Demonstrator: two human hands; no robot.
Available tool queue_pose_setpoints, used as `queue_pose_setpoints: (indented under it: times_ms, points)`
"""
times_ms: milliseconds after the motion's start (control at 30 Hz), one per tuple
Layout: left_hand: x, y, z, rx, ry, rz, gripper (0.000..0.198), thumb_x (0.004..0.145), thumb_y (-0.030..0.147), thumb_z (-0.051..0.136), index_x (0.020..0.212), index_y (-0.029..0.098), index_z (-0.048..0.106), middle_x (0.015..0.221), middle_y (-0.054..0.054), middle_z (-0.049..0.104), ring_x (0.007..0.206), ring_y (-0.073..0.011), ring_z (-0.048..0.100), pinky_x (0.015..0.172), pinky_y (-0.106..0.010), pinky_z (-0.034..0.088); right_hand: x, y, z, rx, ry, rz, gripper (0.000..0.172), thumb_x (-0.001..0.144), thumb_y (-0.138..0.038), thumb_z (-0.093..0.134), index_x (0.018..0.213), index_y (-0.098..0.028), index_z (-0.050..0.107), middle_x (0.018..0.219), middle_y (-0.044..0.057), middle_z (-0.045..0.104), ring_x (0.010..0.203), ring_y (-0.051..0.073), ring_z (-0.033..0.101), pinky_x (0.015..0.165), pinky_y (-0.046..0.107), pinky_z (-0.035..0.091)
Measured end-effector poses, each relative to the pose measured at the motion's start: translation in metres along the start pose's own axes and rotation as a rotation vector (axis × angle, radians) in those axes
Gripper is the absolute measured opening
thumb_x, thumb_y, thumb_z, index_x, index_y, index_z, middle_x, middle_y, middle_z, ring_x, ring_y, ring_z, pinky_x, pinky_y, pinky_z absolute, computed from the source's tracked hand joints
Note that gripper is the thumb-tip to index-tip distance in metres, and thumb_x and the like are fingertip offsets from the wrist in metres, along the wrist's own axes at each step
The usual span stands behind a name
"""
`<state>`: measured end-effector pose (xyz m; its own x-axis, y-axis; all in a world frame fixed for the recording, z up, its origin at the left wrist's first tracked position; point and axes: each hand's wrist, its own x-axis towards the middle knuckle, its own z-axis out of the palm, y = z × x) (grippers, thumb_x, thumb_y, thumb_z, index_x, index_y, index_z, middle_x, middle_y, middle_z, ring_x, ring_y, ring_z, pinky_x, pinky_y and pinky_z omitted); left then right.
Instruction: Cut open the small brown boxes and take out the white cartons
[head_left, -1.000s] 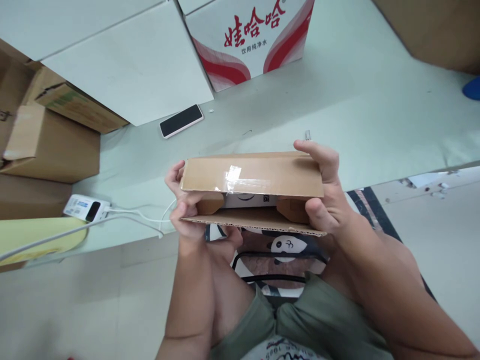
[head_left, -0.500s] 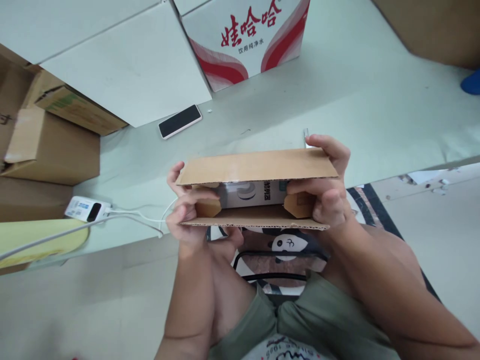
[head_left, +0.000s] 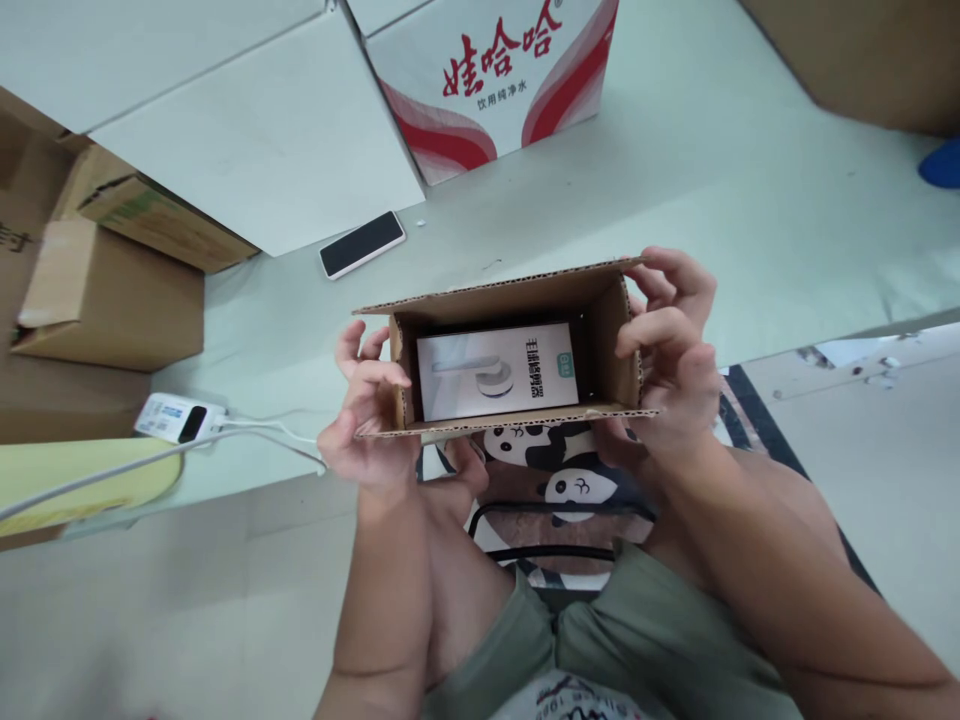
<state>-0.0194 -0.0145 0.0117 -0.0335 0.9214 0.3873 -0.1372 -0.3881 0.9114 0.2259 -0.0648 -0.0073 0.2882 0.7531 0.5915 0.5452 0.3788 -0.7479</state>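
Between my two hands is a brown cardboard box (head_left: pixel 517 290) with its top open toward me. Inside it lies a white printed product box (head_left: pixel 499 372), showing a picture of a round-headed device and dark lettering. My left hand (head_left: pixel 371 410) grips the cardboard box at its left end, fingers on the end wall and flaps. At the right end my right hand (head_left: pixel 671 350) holds the wall and the long flaps, with fingertips over the edge. The underside of the cardboard box is hidden.
A phone (head_left: pixel 362 245) lies on the pale green tabletop (head_left: pixel 675 200). Behind stand a white carton (head_left: pixel 495 90) with red print and a plain white box (head_left: pixel 262 140). Cardboard boxes (head_left: pixel 120 290) and a white cabled device (head_left: pixel 180 418) are at left.
The cardboard box has tilted toward me, and its flaps have spread apart. More of the white product box shows now. My fingers have shifted outward to the end walls.
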Motion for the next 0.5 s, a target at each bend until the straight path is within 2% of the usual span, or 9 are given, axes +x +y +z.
queue_pose_setpoints:
  times_ms: [133, 333, 433, 500]
  points:
    - [0.0008, 0.0009, 0.0032, -0.057, -0.005, 0.004, 0.052, 0.075, 0.074, 0.067, 0.072, 0.023, 0.057, 0.14, 0.0, 0.057, 0.138, -0.0365, 0.05, 0.117, -0.05, 0.048, -0.0007, -0.0004, 0.0024, 0.043, 0.071, -0.028, 0.045, 0.102, -0.063, 0.038, 0.09, -0.026, 0.06, 0.144, 0.008, 0.045, 0.139, 0.035, 0.054, 0.109, 0.059, 0.053]
    - [0.0024, -0.0006, 0.0064, -0.053, 0.019, 0.052, 0.053, 0.079, 0.076, 0.061, 0.078, 0.024, 0.051, 0.136, 0.0, 0.06, 0.13, -0.0338, 0.056, 0.105, -0.046, 0.052, 0.0019, 0.0032, 0.0056, 0.124, 0.059, 0.019, 0.046, 0.102, -0.064, 0.032, 0.09, -0.027, 0.056, 0.144, 0.008, 0.05, 0.136, 0.033, 0.057, 0.11, 0.058, 0.053]
    - [0.0031, 0.001, 0.0095, -0.094, 0.01, 0.063, 0.052, 0.08, 0.076, 0.061, 0.08, 0.025, 0.049, 0.124, -0.002, 0.064, 0.124, -0.0326, 0.059, 0.102, -0.045, 0.052, 0.0036, 0.0054, 0.0069, 0.328, 0.079, -0.021, 0.044, 0.105, -0.057, 0.025, 0.088, -0.026, 0.052, 0.146, 0.006, 0.051, 0.139, 0.031, 0.057, 0.114, 0.057, 0.051]
    - [0.0034, 0.0008, 0.0102, -0.114, 0.001, 0.068, 0.051, 0.08, 0.075, 0.063, 0.08, 0.026, 0.05, 0.113, -0.003, 0.065, 0.122, -0.0319, 0.059, 0.1, -0.044, 0.051, 0.0044, 0.0052, 0.0069, 0.379, 0.084, -0.018, 0.042, 0.105, -0.055, 0.027, 0.089, -0.026, 0.052, 0.147, 0.005, 0.052, 0.14, 0.031, 0.056, 0.116, 0.058, 0.049]
